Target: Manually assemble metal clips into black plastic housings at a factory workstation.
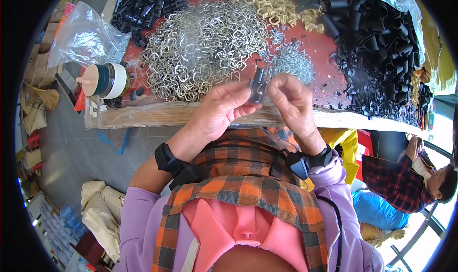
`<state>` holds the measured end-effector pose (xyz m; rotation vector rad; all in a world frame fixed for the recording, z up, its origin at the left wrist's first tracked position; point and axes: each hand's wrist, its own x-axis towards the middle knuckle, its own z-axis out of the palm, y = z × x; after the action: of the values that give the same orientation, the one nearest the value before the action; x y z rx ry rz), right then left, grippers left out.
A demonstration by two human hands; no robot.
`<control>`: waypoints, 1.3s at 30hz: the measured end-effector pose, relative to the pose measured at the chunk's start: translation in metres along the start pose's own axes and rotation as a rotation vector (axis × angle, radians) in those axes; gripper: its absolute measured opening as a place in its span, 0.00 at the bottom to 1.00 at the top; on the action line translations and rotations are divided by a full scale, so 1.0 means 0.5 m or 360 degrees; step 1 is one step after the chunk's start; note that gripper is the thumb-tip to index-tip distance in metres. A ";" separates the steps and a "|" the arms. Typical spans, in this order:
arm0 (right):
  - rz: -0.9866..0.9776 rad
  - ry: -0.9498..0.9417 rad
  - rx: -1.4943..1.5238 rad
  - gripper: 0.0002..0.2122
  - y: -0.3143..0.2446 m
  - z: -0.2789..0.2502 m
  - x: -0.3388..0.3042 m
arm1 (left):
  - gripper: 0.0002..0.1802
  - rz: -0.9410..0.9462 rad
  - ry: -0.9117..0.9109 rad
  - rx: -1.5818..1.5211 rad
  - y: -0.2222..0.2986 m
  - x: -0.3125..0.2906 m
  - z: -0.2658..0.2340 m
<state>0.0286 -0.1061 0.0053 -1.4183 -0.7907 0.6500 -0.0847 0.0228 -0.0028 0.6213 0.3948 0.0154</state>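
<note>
My left hand (218,109) pinches a small, tubular black plastic-looking fitting (256,94), probably light and stiff, best gripped from nine o'clock; whether my right hand (294,105) grips it, I cannot tell.

Bright light from right-hand windows (441,122), glare on plastic bag (89,42), hazy metal rings (202,52), curved edges

Small tubular part (258,82): black. Bent metal loops (200,43), far left: silvery. Flat tabletop (330,57): red. Cloth apron (224,160), near: orange-and-dark checked.
</note>
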 end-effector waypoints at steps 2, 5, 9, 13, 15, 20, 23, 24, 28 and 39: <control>-0.0077 -0.0009 -0.0165 0.03 -0.008 -0.002 -0.001 | 0.13 -0.0027 -0.0002 0.0022 -0.001 -0.001 0.003; -0.0227 -0.0031 -0.0494 0.03 -0.013 -0.005 -0.001 | 0.13 -0.0044 0.0022 0.0015 -0.005 -0.002 0.002; -0.0599 -0.0084 -0.0713 0.03 -0.007 -0.006 -0.001 | 0.13 -0.0060 0.0017 0.0001 -0.007 0.000 0.001; -0.0690 -0.0103 -0.0876 0.04 -0.016 -0.007 0.000 | 0.13 -0.0079 0.0024 0.0006 -0.009 0.000 0.001; -0.0825 -0.0147 -0.1066 0.04 -0.019 -0.011 -0.001 | 0.13 -0.0088 0.0030 0.0013 -0.010 0.000 0.001; -0.0440 -0.0181 -0.0833 0.05 -0.023 -0.011 -0.013 | 0.13 -0.0095 0.0027 0.0102 -0.006 -0.001 0.006; -0.0021 -0.0147 -0.0534 0.05 -0.017 -0.009 -0.018 | 0.13 -0.0096 0.0039 0.0184 0.000 -0.001 0.009; 0.0186 -0.0131 -0.0383 0.06 -0.013 -0.009 -0.018 | 0.13 -0.0115 0.0024 0.0198 0.000 -0.002 0.006; 0.0274 -0.0362 0.0011 0.06 0.013 -0.036 -0.005 | 0.14 -0.0130 0.0015 0.0218 0.004 -0.002 -0.006; -0.0463 0.0213 -0.1798 0.09 0.052 -0.188 0.168 | 0.13 -0.0017 0.0244 0.0210 0.016 0.001 -0.021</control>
<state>0.1554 -0.0939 -0.0117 -2.2449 -1.3128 -0.2023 -0.0872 0.0355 -0.0061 0.7506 0.5505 0.0270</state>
